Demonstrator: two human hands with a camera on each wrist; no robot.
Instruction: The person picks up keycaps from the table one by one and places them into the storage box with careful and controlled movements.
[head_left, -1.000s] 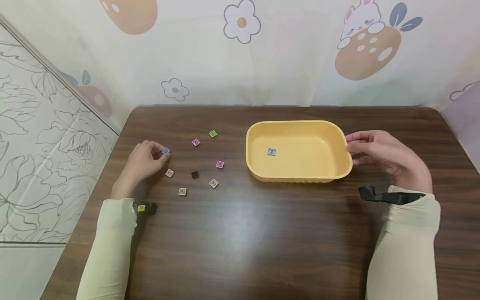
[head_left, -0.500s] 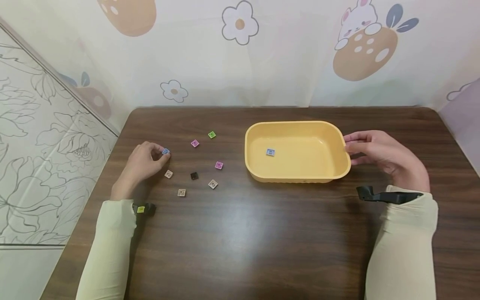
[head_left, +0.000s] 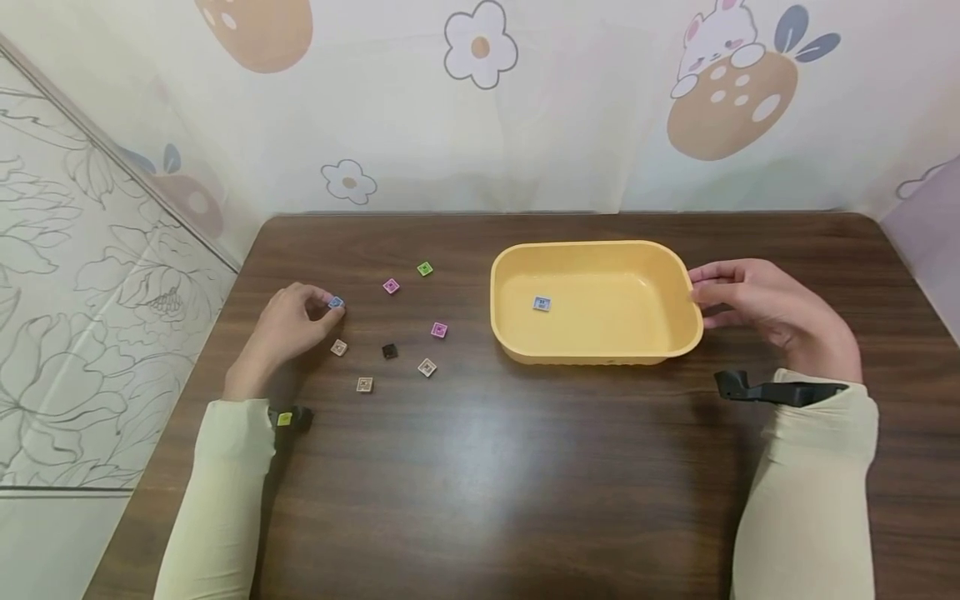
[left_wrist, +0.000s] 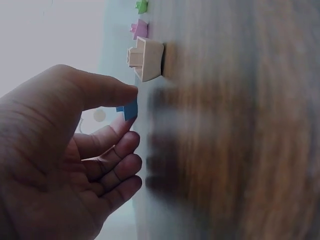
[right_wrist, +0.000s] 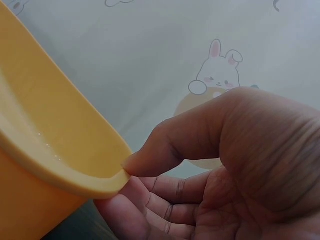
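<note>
Nine o'clock: our left hand, fingers clamped on small, square, blue plastic keycap | three o'clock: our right hand, fingers clamped on yellow, rounded-rectangular plastic tub

Head cam's up high, looks fwd & down over table, tub & wall. L wrist cam: v. close, looks low along table past L hand, turned sideways; shares blue block w/ head. R wrist cam: close, faces past R hand to tub & wall; shares both w/ head.
</note>
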